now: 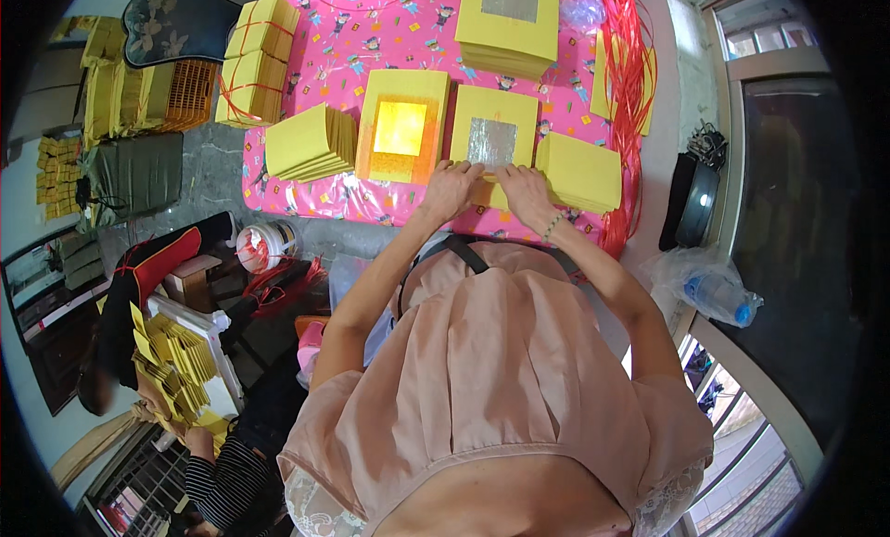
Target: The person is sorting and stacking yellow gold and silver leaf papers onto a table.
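Close in front of me a stack of yellow paper sheets (514, 106) lies on the table, its top sheet bearing a silver square. My left hand (451, 187) is at the near left corner of that top sheet, fingers curled in and pressed on the edge. A beaded bracelet circles the wrist of my right hand (528, 196), whose fingers pinch the same near edge close beside. Between the hands the sheet's edge appears bent over. To the left is a yellow stack with a gold and orange square (419, 85). Folded yellow paper (581, 169) is piled at the right.
A fanned folded pile (311, 145) and string-tied yellow bundles (260, 60) sit at the left of the pink patterned table cover (324, 64). Another silver-square stack (508, 55) is farther back. Red plastic strings (627, 92) hang over the right edge. A person (232, 477) handles yellow paper at lower left.
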{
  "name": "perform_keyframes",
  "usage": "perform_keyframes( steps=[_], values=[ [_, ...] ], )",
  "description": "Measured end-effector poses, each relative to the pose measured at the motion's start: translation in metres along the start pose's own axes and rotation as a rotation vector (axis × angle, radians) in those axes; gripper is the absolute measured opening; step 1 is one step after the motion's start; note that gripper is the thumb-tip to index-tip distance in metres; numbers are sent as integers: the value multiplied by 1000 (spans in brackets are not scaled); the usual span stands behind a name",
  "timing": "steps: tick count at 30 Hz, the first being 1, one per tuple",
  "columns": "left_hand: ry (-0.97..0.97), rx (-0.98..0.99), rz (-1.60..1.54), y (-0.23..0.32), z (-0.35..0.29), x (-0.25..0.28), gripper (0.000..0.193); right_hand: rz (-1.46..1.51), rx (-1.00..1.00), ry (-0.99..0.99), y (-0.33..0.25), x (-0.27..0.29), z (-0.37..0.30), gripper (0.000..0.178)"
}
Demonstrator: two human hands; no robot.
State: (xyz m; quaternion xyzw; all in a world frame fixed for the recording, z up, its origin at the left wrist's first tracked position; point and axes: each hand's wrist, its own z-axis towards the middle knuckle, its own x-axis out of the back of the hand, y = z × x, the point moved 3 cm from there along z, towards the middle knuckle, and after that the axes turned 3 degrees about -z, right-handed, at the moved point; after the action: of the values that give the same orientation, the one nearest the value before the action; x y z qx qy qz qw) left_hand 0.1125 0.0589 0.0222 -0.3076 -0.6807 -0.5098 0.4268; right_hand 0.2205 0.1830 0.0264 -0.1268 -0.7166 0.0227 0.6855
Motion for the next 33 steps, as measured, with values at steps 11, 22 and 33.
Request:
perform_keyframes(
  steps=[11,22,33],
  values=[
    [250,-61,-71,20,22,16,79,258,-236,-182,77,36,96,25],
    [103,0,-23,-3,59,-4,97,62,-257,-3,102,-2,120,31],
    [107,-6,-61,-8,63,-14,94,199,-286,-85,95,-8,133,38]
  ],
)
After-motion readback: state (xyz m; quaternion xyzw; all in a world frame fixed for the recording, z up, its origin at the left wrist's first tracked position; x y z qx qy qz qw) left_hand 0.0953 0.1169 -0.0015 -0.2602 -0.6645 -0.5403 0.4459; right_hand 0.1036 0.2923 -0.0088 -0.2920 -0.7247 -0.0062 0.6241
